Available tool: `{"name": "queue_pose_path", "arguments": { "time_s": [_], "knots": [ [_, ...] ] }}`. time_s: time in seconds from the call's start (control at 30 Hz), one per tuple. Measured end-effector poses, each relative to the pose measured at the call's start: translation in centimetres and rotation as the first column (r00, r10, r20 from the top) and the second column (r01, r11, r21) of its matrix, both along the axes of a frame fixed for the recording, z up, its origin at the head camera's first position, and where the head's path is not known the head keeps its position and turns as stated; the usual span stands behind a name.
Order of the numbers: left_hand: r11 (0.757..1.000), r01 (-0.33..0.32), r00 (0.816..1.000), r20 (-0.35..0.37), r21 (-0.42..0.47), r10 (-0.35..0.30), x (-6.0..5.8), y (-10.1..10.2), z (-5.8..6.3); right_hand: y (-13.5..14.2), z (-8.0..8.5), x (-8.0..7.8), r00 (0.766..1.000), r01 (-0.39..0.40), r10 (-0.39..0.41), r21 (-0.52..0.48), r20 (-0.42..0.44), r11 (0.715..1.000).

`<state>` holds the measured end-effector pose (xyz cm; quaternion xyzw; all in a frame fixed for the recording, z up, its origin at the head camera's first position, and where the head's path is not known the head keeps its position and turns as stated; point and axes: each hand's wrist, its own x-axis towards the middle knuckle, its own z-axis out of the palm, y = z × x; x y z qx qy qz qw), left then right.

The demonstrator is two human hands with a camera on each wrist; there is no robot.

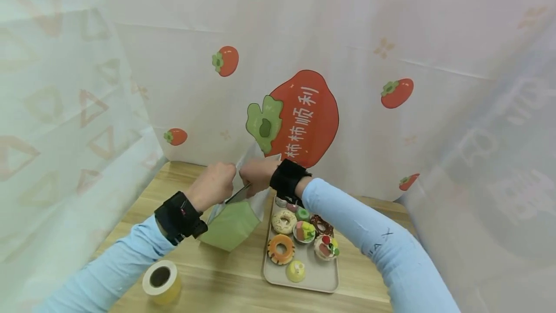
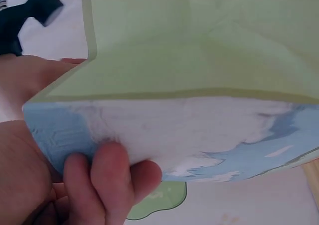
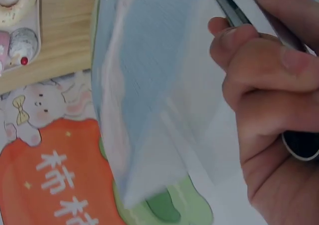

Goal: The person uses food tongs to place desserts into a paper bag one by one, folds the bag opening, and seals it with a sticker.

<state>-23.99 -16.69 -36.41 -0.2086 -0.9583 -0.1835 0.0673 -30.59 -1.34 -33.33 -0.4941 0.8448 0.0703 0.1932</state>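
Gripping a green bag with the left hand, a metal tool in the right hand.

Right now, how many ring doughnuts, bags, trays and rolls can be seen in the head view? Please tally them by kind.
Ring doughnuts: 3 (cream, orange, dark brown)
Bag: 1
Tray: 1
Roll: 1
Total: 6

The large persimmon on the backdrop bears “柿柿顺利”; the right sleeve shows “X”, adjacent letters partly legible
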Motion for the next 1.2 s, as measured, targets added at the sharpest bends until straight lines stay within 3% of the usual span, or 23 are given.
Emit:
{"name": "queue_pose_path", "arguments": {
  "time_s": [0.3, 0.53, 0.67, 0.8, 0.9, 1.03, 1.13, 1.2],
  "knots": [
    [1.0, 0.024, 0.997, -0.079, -0.013, -0.025, 0.0, 1.1, -0.2, -0.3, -4.7, -1.3, 0.997, 0.047, -0.038, -0.13, 0.074, 0.99],
    [0.999, 0.013, 0.997, -0.081, -0.031, -0.016, 0.1, 1.0, -0.4, -0.3, -7.0, -2.4, 1.0, 0.002, -0.003, -0.097, -0.002, 0.995],
    [1.0, -0.016, 0.999, -0.039, -0.01, 0.016, 0.1, 0.5, -0.2, -0.2, -6.0, -2.4, 1.0, 0.017, -0.017, -0.044, -0.006, 0.999],
    [0.999, -0.027, 1.0, 0.011, 0.018, 0.027, 0.2, -0.1, 0.2, 0.8, -3.1, -2.0, 0.998, 0.056, -0.056, -0.012, -0.009, 0.998],
    [0.999, -0.022, 1.0, 0.023, 0.031, 0.022, 0.2, -0.7, 0.2, 2.5, -0.4, -1.4, 0.998, 0.049, -0.051, -0.047, -0.038, 0.998],
    [0.999, -0.037, 0.999, 0.033, 0.037, 0.036, 0.3, -1.6, -0.1, 6.1, 2.1, -0.1, 0.995, 0.056, -0.068, -0.162, -0.07, 0.985],
    [0.998, -0.06, 0.997, 0.056, 0.034, 0.058, 0.4, -2.2, -0.2, 9.3, 2.6, 1.0, 0.994, 0.074, -0.095, -0.28, -0.06, 0.957],
    [0.997, -0.071, 0.995, 0.072, 0.034, 0.069, 0.5, -2.6, -0.2, 11.4, 2.5, 1.8, 0.994, 0.076, -0.102, -0.378, -0.048, 0.923]
  ]
}}
